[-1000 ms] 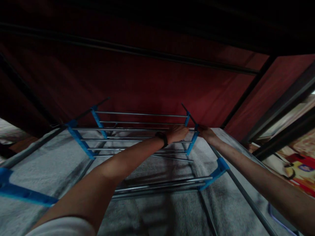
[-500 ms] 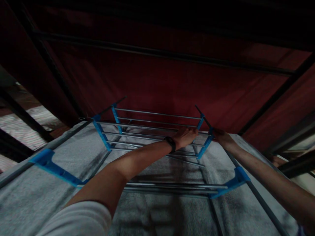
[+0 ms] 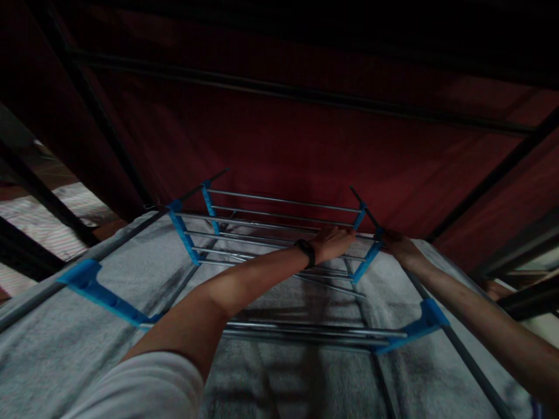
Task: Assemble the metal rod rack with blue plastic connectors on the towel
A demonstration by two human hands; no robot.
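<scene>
The rack (image 3: 305, 330) was set on grey cloth (image 3: 279, 384), one left bracket (image 3: 184, 234) untouched. At its right end, the left hand (image 3: 334, 243) was curled near its rods (image 3: 244, 222), hold unclear; beside one right bracket (image 3: 367, 261), the right hand (image 3: 399, 247) was placed, its grip too dark to tell. Neither was much moved over half a second, so work was kept there.

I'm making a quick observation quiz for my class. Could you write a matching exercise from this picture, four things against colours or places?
Column one
1. wristband
2. near left bracket
3. cloth at the back
4. right hand

Column two
A. dark red
B. at the outer right side of the rack
C. blue
D. black

Pairs: 1-D, 2-C, 3-A, 4-B
</scene>
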